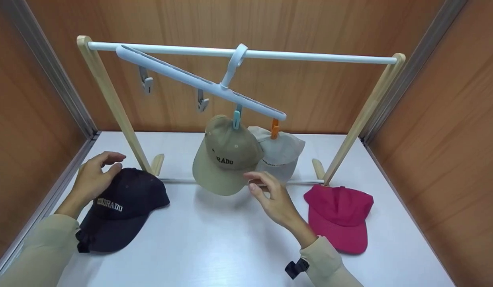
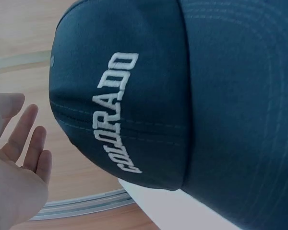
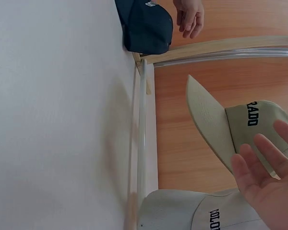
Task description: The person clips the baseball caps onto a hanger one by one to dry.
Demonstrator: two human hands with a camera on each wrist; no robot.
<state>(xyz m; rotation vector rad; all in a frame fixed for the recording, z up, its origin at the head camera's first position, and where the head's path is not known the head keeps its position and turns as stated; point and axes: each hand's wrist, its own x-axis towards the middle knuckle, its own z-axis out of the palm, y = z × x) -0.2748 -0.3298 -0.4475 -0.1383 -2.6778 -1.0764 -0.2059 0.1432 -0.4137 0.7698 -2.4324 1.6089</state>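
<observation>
Just above the crown of a navy cap (image 1: 123,199) with COLORADO lettering, my left hand (image 1: 96,175) holds nothing, its fingers loosely bent. The left wrist view shows a gap between the hand (image 2: 19,163) and the cap (image 2: 120,96). My right hand (image 1: 272,195) is in front of the khaki cap (image 1: 230,155), fingers relaxed and nothing in them. That cap hangs by a light blue clip (image 1: 236,119) from a pale blue hanger (image 1: 179,75). Beside it a pale grey cap (image 1: 284,151) hangs by an orange clip (image 1: 274,129). The hanger tilts down to the right.
A wooden rack with a pale blue top rod (image 1: 310,56) carries the hanger. Two grey clips, one at the hanger's left end (image 1: 147,81) and a second nearer its middle (image 1: 202,101), hold nothing. A crimson cap (image 1: 342,215) lies on the white table (image 1: 214,247) at right. Wood-grain panels enclose it.
</observation>
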